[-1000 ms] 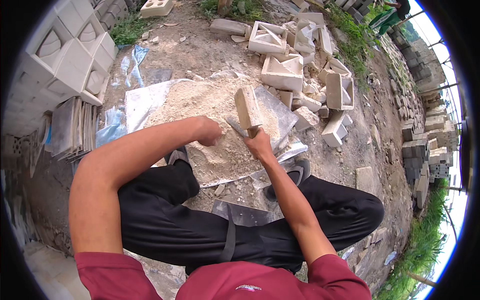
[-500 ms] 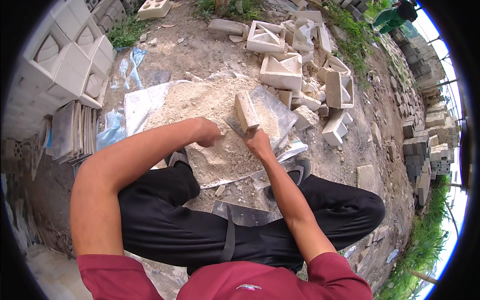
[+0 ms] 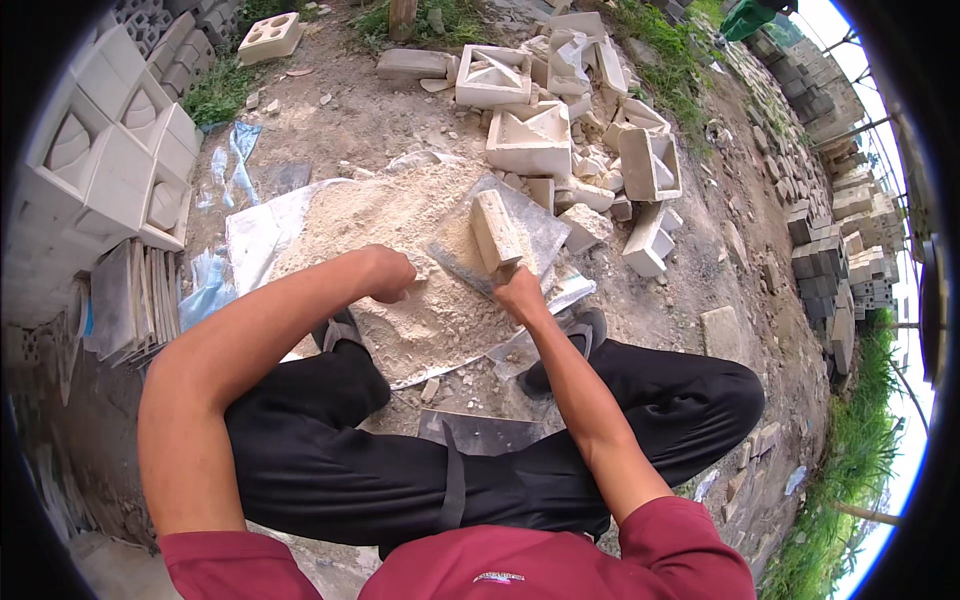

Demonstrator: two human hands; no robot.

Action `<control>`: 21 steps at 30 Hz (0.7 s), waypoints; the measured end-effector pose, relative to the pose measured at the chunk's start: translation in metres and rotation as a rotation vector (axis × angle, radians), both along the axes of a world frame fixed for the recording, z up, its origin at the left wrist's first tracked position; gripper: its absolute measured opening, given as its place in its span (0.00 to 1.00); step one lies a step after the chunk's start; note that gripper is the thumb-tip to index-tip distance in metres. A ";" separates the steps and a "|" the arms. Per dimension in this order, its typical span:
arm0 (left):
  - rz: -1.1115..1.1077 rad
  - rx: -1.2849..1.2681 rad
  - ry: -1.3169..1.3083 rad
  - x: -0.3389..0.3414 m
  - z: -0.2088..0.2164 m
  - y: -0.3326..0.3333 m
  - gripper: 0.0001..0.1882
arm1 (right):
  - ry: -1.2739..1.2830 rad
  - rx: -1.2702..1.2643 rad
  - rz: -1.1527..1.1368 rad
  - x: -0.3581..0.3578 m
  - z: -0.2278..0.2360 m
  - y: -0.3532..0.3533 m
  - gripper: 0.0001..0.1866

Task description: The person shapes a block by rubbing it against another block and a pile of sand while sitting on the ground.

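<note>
In my right hand is a wooden mallet with a pale, dusty block head. The fingers wrap its handle, which is mostly hidden. The head is over a flat grey plate dusted with pale powder; I cannot tell whether they touch. My left hand is closed, low over a heap of pale crushed material. What its fingers hold, if anything, is hidden; a pale lump shows just beside them. The heap spreads over a white sheet between my feet.
Broken pale hollow blocks lie piled beyond the plate to the right. At left stand stacked pale blocks and thin boards. A dark flat board lies before my lap. A person in green is far right.
The view has shifted slightly, so the surroundings sit further left. My left hand has drawn a little away from the mallet; my right hand keeps its grip, with the mallet head still over the plate.
</note>
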State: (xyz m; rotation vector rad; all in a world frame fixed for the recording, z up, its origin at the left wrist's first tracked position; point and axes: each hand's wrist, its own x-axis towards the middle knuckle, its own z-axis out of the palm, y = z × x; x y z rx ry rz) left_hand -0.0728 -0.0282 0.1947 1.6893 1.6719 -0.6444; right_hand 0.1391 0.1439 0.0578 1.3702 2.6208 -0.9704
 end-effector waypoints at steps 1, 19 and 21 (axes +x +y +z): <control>0.005 -0.015 0.006 0.000 0.004 0.003 0.18 | -0.002 -0.031 0.009 -0.006 0.001 0.005 0.23; 0.005 0.042 0.004 0.002 -0.004 0.002 0.19 | 0.054 -0.065 -0.125 0.001 0.020 0.015 0.30; 0.025 0.048 0.004 0.003 -0.003 -0.005 0.16 | 0.127 0.013 -0.182 0.003 0.020 0.006 0.30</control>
